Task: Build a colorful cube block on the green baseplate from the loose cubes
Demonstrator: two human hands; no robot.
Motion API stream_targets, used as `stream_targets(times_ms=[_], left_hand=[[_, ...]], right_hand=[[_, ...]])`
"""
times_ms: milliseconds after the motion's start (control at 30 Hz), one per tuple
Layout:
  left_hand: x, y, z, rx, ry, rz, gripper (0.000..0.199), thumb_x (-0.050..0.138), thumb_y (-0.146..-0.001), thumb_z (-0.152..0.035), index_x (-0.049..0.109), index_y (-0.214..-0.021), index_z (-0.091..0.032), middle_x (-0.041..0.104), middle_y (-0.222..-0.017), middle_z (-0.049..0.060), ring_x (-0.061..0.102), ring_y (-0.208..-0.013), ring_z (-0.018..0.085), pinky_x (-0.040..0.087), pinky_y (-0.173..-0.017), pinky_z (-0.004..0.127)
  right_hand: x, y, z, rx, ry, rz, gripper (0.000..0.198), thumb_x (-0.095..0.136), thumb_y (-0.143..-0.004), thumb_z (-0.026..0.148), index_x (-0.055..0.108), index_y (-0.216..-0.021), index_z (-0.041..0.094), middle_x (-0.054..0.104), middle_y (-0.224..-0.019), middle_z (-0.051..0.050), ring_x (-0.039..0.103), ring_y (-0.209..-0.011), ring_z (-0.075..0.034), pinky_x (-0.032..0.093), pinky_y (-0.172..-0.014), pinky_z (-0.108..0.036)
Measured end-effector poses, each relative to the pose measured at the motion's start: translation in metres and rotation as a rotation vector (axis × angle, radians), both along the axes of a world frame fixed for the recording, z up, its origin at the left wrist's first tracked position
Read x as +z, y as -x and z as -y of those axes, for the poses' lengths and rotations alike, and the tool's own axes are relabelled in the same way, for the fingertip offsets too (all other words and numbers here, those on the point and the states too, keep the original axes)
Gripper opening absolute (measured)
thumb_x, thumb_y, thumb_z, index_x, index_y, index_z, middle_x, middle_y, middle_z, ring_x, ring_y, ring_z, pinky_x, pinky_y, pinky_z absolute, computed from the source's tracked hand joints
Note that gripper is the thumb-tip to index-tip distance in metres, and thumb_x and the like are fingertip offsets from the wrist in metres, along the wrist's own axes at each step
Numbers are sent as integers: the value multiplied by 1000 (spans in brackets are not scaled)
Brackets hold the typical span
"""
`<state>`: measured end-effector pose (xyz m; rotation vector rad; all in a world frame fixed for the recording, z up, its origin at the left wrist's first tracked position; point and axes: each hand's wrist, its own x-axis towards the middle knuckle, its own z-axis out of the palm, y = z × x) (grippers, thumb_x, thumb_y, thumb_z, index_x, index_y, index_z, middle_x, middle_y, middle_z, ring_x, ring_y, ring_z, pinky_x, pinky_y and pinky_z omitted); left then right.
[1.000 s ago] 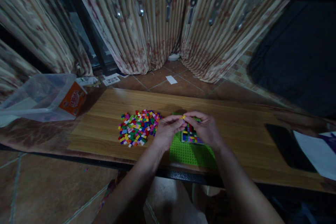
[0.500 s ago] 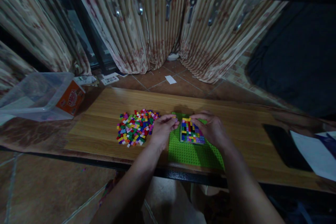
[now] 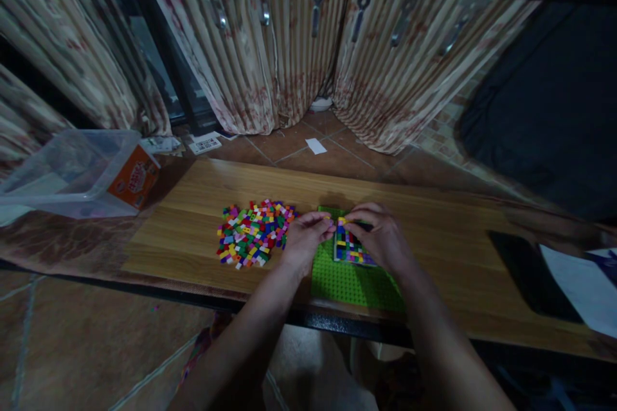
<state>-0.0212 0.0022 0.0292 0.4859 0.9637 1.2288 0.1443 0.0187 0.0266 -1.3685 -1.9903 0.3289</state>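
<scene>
A green studded baseplate (image 3: 354, 286) lies on the wooden board, and on it sits a rectangular block of many-coloured building bricks (image 3: 348, 250). My right hand (image 3: 378, 231) reaches over the block from the right and covers much of it. Its thumb and forefinger pinch a small yellow brick (image 3: 342, 221) at the block's far left corner. Just left of the block, my left hand (image 3: 308, 234) is closed, its fingertips pinching a small building brick, partly hidden. Beside that hand spreads a loose pile of coloured bricks (image 3: 253, 234).
A clear plastic box (image 3: 81, 192) with an orange label stands at the left. On the right, a dark flat object (image 3: 530, 276) and white paper (image 3: 578, 289) lie on the wooden board (image 3: 183, 237). Striped curtains (image 3: 250, 64) hang behind.
My right hand has moved left across the block and hides more of it, its fingertips now at the far left corner. My left hand stays close by, still pinched. The view shifted slightly.
</scene>
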Motion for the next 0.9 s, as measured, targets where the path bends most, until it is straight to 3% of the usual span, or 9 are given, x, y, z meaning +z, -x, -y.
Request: stream_targets(times_ms=[300, 600, 900], left_hand=[[1, 0, 1, 10, 3, 4, 9, 73, -67, -9, 68, -74, -11, 66, -68, 3, 62, -61, 9, 49, -64, 22], [1, 0, 2, 5, -2, 9, 8, 74, -67, -10, 68, -73, -11, 67, -70, 3, 63, -62, 10, 49, -66, 23], [1, -3, 4, 22, 10, 15, 9, 75, -66, -10, 68, -71, -12, 66, -67, 2, 62, -61, 10, 49, -65, 23]], right_hand=[[4, -5, 0, -27, 62, -161, 26, 51, -88, 38, 70, -94, 22, 69, -99, -7, 63, -94, -20, 46, -88, -37], [-3, 7, -3, -64, 317, -209, 30, 53, -84, 44, 73, -92, 22, 73, -94, -4, 65, -85, -20, 48, -78, -34], [-5, 9, -3, -64, 377, -353, 26, 62, -77, 42, 75, -85, 21, 75, -85, -3, 67, -78, -20, 49, -74, -33]])
